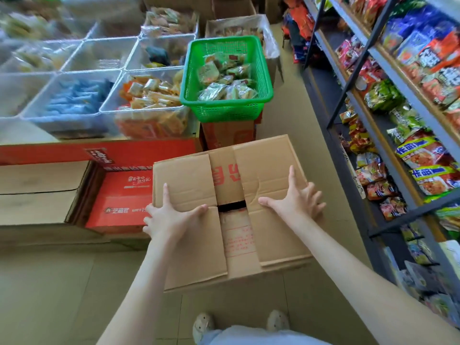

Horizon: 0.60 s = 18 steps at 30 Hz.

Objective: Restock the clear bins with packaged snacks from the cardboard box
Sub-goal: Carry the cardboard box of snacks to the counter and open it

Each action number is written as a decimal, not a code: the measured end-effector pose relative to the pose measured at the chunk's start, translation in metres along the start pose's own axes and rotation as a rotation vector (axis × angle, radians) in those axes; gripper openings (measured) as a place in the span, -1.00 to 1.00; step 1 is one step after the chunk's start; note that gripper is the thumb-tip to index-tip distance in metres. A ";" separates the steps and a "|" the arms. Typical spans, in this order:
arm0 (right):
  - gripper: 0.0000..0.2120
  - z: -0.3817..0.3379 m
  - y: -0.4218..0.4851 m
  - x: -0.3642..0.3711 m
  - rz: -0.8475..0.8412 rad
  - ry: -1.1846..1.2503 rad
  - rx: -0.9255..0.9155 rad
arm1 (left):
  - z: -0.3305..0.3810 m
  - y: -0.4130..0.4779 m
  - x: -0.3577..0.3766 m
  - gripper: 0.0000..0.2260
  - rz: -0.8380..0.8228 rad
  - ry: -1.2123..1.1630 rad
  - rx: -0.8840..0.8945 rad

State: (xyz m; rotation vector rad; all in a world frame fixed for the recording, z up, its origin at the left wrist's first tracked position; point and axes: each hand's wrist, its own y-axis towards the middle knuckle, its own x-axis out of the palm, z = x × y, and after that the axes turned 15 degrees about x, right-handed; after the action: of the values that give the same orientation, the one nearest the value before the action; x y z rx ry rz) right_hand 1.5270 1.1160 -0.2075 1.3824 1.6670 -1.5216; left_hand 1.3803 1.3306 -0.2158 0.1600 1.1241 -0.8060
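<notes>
Tiled shop floor (49,295): cardboard box (271,165) shut before us.
We press left hand (171,215) and right hand (296,200), fingers spread, either side of its seam; clear bins (110,92) lie ahead-left.

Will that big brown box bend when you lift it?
The cardboard box looks fairly stiff, but its creased top flaps, with a gap between, may sag where the left hand and right hand press. It might be heavy if full; the contents are hidden.
</notes>
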 end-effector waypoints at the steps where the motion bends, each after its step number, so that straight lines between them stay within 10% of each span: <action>1: 0.10 -0.006 -0.012 -0.002 0.014 -0.004 -0.013 | -0.008 -0.005 -0.011 0.05 0.011 -0.001 0.008; 18: 0.14 -0.173 -0.176 0.062 0.048 0.047 -0.002 | -0.171 0.038 -0.191 0.01 0.104 0.093 0.162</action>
State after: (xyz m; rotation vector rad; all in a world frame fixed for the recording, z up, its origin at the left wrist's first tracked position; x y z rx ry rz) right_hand 1.3936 1.3219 -0.1403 1.4573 1.6508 -1.4705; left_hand 1.2425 1.5375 -0.1412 0.3918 1.1275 -0.8028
